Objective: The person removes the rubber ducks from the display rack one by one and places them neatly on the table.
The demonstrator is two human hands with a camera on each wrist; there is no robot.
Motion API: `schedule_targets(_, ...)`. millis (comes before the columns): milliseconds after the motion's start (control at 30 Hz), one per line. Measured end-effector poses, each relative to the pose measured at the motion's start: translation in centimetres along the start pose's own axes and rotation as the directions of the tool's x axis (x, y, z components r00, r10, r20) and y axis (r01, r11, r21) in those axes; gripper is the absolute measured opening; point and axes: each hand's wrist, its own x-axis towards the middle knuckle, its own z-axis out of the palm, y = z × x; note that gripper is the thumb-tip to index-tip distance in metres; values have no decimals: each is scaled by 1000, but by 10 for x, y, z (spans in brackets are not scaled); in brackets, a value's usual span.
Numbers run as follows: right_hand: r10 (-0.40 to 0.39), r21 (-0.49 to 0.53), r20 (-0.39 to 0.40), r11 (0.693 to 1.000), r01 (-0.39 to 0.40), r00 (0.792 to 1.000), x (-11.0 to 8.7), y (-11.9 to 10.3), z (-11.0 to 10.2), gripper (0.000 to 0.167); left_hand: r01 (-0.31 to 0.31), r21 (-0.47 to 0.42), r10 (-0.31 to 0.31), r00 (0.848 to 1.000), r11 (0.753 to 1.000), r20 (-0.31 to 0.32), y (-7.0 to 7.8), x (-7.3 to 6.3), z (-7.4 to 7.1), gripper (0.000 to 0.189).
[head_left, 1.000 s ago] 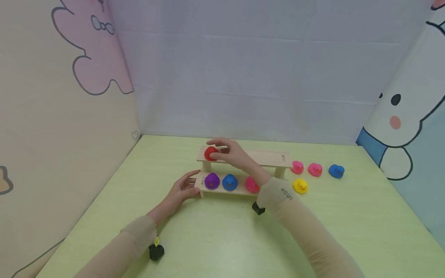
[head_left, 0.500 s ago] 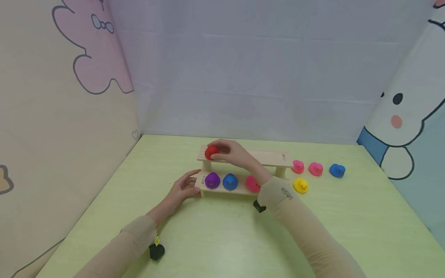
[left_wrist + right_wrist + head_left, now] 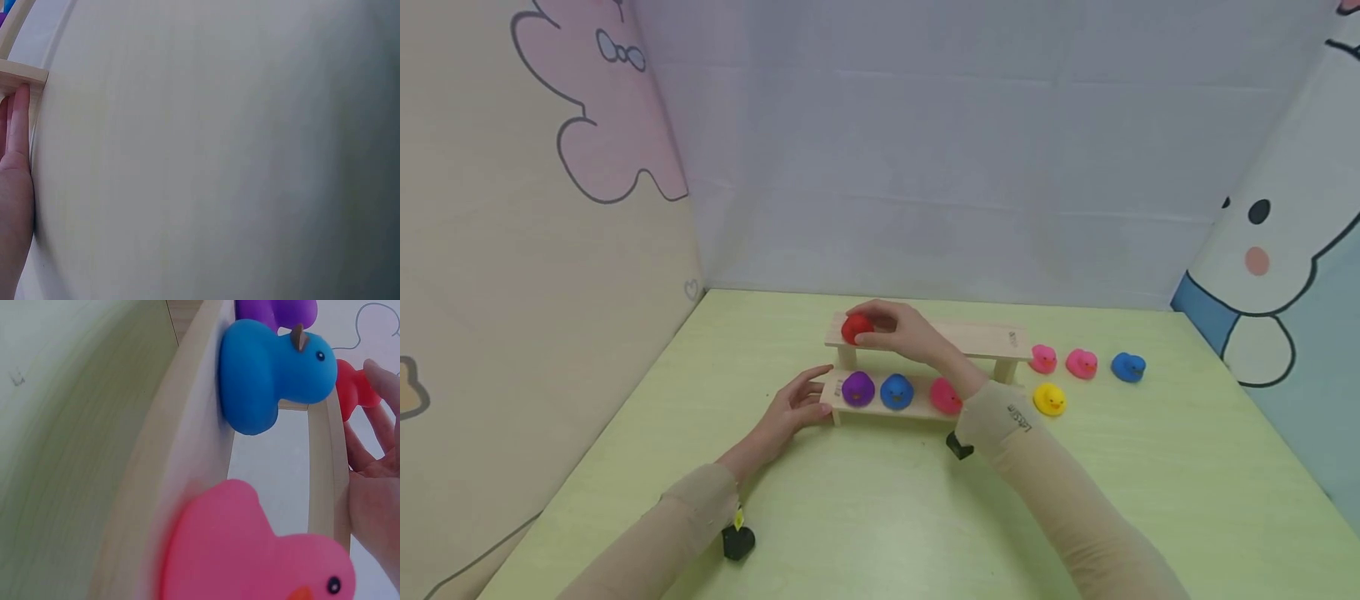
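On the left end of the upper wooden shelf sits a red rubber duck. My right hand holds it between thumb and fingers; the right wrist view shows the red duck partly behind the fingers. My left hand touches the left end of the lower shelf, its fingers fairly straight in the left wrist view. Along that lower shelf stand a purple duck, a blue duck and a pink duck, the last partly covered by my right forearm.
Right of the shelves, two pink ducks, another blue duck and a yellow duck sit on the pale green table. Small black objects show beside my sleeves. Cartoon-printed cloth stands at the sides.
The right fingers have closed in slightly around the red duck, which has shifted a touch to the right. The left hand stays at the shelf end.
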Motion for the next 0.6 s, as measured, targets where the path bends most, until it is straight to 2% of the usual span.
schedule_targets(300, 0, 13, 5, 1000, 0, 1000, -1, 3, 2, 44, 23, 4, -23, 1000, 1000, 0, -1, -2, 1, 65)
schedule_targets(600, 0, -12, -4, 1000, 0, 1000, 0, 0, 0, 43, -3, 16, 3, 1000, 1000, 6, -2, 1, -1, 64)
